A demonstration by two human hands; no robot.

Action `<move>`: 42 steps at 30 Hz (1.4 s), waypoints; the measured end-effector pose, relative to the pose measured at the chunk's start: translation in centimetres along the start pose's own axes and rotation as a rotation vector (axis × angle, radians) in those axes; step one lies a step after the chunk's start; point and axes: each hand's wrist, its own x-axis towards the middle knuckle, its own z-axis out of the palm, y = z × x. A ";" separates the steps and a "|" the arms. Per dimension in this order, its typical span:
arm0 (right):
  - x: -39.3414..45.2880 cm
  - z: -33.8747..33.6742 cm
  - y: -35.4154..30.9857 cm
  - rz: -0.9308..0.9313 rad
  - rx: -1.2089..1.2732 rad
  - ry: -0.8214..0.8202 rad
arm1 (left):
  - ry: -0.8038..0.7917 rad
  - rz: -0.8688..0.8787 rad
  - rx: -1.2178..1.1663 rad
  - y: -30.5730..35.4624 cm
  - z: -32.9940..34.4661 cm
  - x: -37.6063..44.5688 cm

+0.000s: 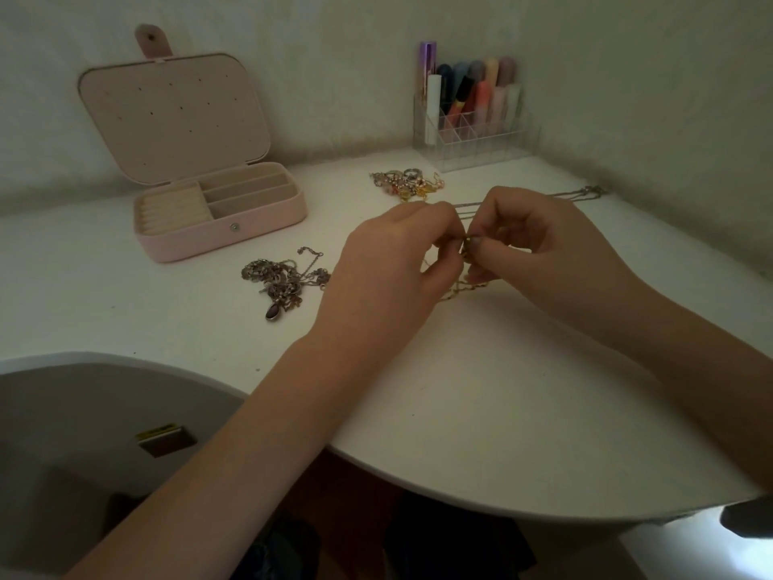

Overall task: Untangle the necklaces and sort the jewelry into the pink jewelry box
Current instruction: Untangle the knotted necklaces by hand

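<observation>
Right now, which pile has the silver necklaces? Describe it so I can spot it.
Start at the pink box at the table's back left. Just in front and right of it lies a silver tangle, beside the left hand. Unlike the gold pile near the organizer, it has a dark oval pendant.

Head view; looks forward-down over white table [481, 391]; close; dim, perhaps underexposed

Two bare forearms in shot, no sleeves, left hand [389, 261] and right hand [539, 240] ringless, wrists unadorned.
</observation>
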 end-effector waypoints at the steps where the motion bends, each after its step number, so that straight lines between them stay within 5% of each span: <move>1: 0.0 0.0 0.0 -0.001 0.005 0.001 | -0.001 -0.009 -0.017 0.0 0.0 0.0; 24: -0.3 0.4 0.0 -0.177 -0.053 0.183 | -0.045 -0.273 -0.282 0.2 -0.5 0.3; 32: -0.2 0.0 -0.1 -0.095 -0.009 0.168 | -0.023 -0.301 -0.305 0.2 -0.6 0.4; 42: -0.1 0.0 0.5 -0.186 -0.090 0.210 | -0.186 -0.674 -0.687 0.3 -1.0 0.9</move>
